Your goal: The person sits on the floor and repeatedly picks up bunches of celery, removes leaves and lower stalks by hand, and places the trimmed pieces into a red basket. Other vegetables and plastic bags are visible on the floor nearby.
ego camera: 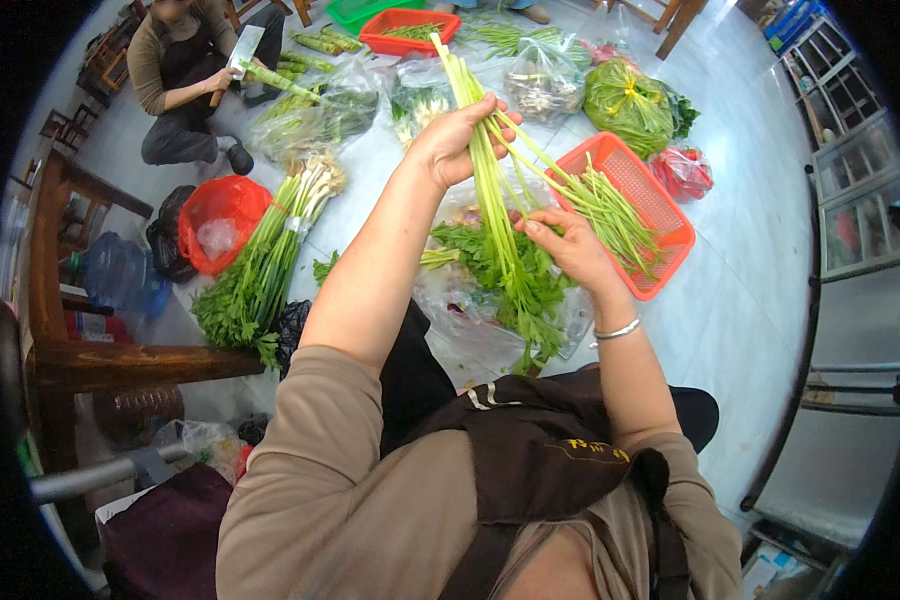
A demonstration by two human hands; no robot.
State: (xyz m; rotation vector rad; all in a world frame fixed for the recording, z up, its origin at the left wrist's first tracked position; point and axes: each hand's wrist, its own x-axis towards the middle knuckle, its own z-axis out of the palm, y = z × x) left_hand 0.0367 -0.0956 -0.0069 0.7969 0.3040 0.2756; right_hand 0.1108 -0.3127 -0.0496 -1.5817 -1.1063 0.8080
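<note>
My left hand (474,139) is closed around a bunch of long pale-green celery stalks (487,180), whose leafy ends hang down in front of me. Lower and to the right, my right hand (562,241) pinches at a thin stalk beside the bunch, with a bracelet on its wrist. Celery leaves (529,300) hang over a clear plastic bag (439,289) on the floor. Just right of my right hand, a red perforated plastic basket (671,225) holds trimmed green stalks (615,217), some reaching over its left rim.
Tied scallions and leafy celery (259,259) lie left, by a red plastic bag (223,217) and wooden chair (150,364). A co-worker (187,82) sits upper left with a cleaver (246,51) and a thick green stem. Bagged vegetables (544,82) and another red basket (412,45) are farther off.
</note>
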